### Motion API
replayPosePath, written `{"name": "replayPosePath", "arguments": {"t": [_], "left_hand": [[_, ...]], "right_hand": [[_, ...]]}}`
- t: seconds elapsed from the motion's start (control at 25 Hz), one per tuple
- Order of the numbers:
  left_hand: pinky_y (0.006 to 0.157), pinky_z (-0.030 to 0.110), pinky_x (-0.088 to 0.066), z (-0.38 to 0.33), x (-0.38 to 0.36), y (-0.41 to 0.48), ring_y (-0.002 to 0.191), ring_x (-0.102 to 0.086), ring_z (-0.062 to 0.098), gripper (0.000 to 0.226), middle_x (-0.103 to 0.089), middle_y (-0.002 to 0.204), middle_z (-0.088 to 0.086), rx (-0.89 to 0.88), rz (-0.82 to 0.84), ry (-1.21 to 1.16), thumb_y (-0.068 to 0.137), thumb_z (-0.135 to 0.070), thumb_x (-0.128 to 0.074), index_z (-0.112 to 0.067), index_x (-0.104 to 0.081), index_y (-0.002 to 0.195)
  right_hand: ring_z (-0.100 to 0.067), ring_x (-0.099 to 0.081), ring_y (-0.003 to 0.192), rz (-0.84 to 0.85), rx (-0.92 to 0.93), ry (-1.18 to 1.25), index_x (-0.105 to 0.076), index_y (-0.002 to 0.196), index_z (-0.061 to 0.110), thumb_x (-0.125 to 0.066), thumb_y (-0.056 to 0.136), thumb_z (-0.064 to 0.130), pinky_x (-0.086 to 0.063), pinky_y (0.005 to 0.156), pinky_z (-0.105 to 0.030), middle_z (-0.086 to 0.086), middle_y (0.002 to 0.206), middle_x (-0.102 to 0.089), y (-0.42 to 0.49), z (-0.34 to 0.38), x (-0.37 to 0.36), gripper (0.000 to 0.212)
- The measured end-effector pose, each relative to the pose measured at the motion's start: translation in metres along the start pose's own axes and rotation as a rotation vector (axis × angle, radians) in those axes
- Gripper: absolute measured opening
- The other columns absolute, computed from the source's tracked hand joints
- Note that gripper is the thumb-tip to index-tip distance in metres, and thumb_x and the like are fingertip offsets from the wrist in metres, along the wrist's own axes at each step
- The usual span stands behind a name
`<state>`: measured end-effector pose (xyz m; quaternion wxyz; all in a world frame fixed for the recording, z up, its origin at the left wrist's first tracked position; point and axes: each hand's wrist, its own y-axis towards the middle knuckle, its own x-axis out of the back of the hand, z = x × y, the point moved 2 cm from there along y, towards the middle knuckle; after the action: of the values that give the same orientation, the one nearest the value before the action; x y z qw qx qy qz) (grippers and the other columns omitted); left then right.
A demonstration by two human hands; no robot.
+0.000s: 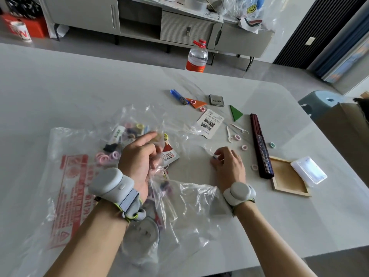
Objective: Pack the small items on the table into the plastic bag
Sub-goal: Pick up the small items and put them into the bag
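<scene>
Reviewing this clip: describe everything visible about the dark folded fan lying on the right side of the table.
The dark folded fan is a long, narrow closed bundle of dark maroon slats that look like wood or bamboo. It lies flat on the pale table, to the right of the right hand, and runs away from the person. Its near part lies against the left edge of the wooden frame. A small pink ring sits close beside it. No hand touches it.
</scene>
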<state>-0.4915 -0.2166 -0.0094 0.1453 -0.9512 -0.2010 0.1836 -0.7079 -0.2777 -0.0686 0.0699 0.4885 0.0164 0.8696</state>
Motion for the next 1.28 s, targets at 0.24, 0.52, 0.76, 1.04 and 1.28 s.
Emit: {"name": "replayPosePath", "arguments": {"t": [0.24, 0.52, 0.76, 1.04, 1.28], "left_hand": [[0.038, 0.015, -0.018, 0.006, -0.007, 0.000, 0.039, -0.033, 0.010, 0.054, -0.052, 0.057, 0.000, -0.015, 0.009, 0.033, 0.077, 0.013, -0.035, -0.013, -0.062, 0.115], [0.037, 0.015, -0.022, 0.010, -0.017, 0.006, 0.037, -0.032, 0.010, 0.054, -0.051, 0.059, 0.005, -0.036, -0.058, 0.044, 0.074, 0.013, -0.035, -0.012, -0.064, 0.113], [0.038, 0.014, -0.021, 0.013, -0.014, 0.002, 0.036, -0.032, 0.009, 0.055, -0.050, 0.056, 0.001, -0.077, -0.080, 0.059, 0.074, 0.011, -0.035, -0.010, -0.062, 0.116], [0.036, 0.014, -0.021, 0.012, -0.013, 0.005, 0.036, -0.032, 0.009, 0.054, -0.051, 0.054, 0.000, -0.078, -0.084, 0.068, 0.075, 0.012, -0.036, -0.009, -0.062, 0.117], [0.036, 0.013, -0.021, 0.010, -0.017, 0.003, 0.035, -0.032, 0.008, 0.053, -0.051, 0.051, -0.003, -0.075, -0.097, 0.065, 0.075, 0.012, -0.035, -0.009, -0.063, 0.115]], "right_hand": [[-0.028, -0.056, 0.101, 0.143, -0.128, -0.173, -0.063, 0.097, 0.022, -0.055, 0.090, 0.031, -0.038, 0.072, -0.029, -0.004, 0.107, -0.063, 0.021, 0.003, 0.003, 0.015], [-0.032, -0.059, 0.083, 0.160, -0.152, -0.112, -0.061, 0.075, 0.020, -0.061, 0.085, 0.035, -0.049, 0.071, -0.037, -0.008, 0.090, -0.066, 0.022, 0.005, 0.042, 0.018], [-0.024, -0.060, 0.078, 0.378, -0.173, -0.258, -0.062, 0.078, 0.024, -0.073, 0.074, 0.047, -0.039, 0.056, -0.027, -0.002, 0.087, -0.063, 0.003, -0.005, 0.048, 0.026], [-0.026, -0.057, 0.099, 0.366, -0.062, -0.387, -0.060, 0.109, 0.018, -0.073, 0.069, 0.058, -0.041, 0.072, -0.031, -0.003, 0.108, -0.060, 0.010, 0.010, 0.034, 0.059], [-0.030, -0.060, 0.087, 0.432, -0.093, -0.405, -0.067, 0.095, 0.017, -0.078, 0.068, 0.048, -0.039, 0.065, -0.028, -0.007, 0.098, -0.065, 0.014, 0.018, 0.032, 0.042]]}}
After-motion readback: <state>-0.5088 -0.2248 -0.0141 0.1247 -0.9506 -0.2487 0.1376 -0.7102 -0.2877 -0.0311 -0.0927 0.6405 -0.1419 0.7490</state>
